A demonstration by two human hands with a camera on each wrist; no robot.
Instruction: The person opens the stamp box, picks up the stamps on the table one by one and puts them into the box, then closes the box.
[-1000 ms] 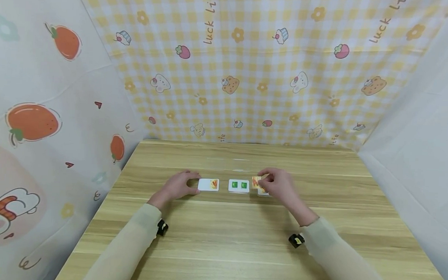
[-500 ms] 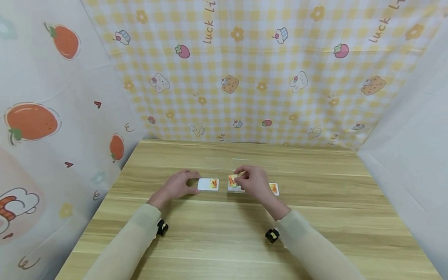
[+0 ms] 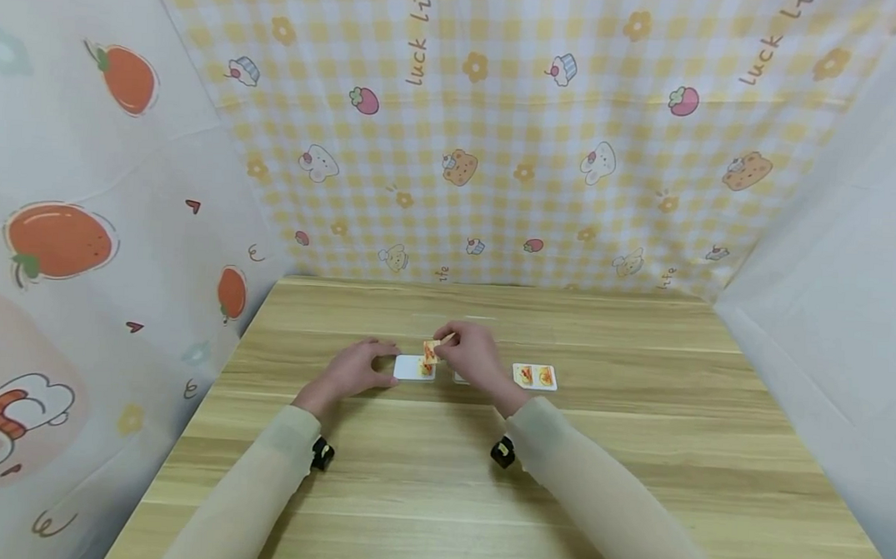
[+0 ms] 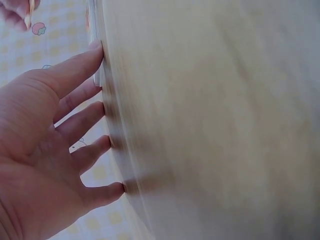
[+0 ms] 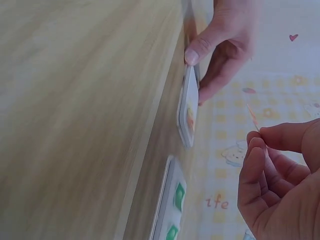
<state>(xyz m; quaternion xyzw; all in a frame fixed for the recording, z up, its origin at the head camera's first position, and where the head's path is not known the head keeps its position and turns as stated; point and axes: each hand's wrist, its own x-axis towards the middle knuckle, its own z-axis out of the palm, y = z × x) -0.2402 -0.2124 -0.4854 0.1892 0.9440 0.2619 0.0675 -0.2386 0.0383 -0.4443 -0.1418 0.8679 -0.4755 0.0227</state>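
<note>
In the head view, my right hand (image 3: pixel 471 354) pinches a small square picture card (image 3: pixel 430 353), orange-red and yellow, between thumb and fingertips. That card hangs over the right part of the left stack of white cards (image 3: pixel 407 367), covering some of its printed picture. My left hand (image 3: pixel 354 369) holds the left end of this stack between thumb and index finger, the other fingers spread with their tips on the table. In the right wrist view the pinched card shows edge-on, raised off the left stack (image 5: pixel 188 107).
A middle stack (image 5: pixel 176 200) with green pictures lies beside the left one, mostly hidden by my right hand in the head view. Farther right lies a white card (image 3: pixel 534 377) with two food pictures. Faint clear outlines (image 3: pixel 480 318) show behind, on the wooden table (image 3: pixel 424 479), before a checked curtain (image 3: pixel 462 130).
My right hand has carried the small picture card leftward from over the right card, past the middle stack, to over the left stack. My left hand has stayed in place.
</note>
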